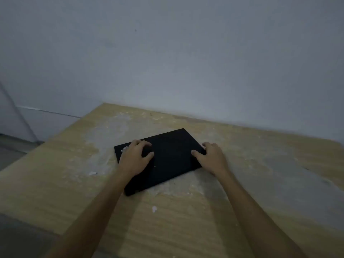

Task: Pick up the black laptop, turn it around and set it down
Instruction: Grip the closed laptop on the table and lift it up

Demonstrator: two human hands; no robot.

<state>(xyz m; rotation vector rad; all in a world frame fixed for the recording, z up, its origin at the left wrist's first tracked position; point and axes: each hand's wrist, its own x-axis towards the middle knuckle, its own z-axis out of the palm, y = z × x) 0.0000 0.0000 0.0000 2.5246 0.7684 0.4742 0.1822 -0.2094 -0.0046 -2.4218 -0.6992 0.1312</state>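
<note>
1. Black and closed, the laptop (167,159) lies flat and skewed on the table (55,183), in the middle of the frame.
2. Its small printed logo sits at the lid's left corner.
3. The left hand (135,159) rests on the lid's left part, fingers slightly spread and curled.
4. The right hand (211,158) grips the laptop's right edge, fingers apart, thumb on the lid.
5. Pale worn patches mark the wooden table, which meets a grey wall (186,53) behind.
</note>
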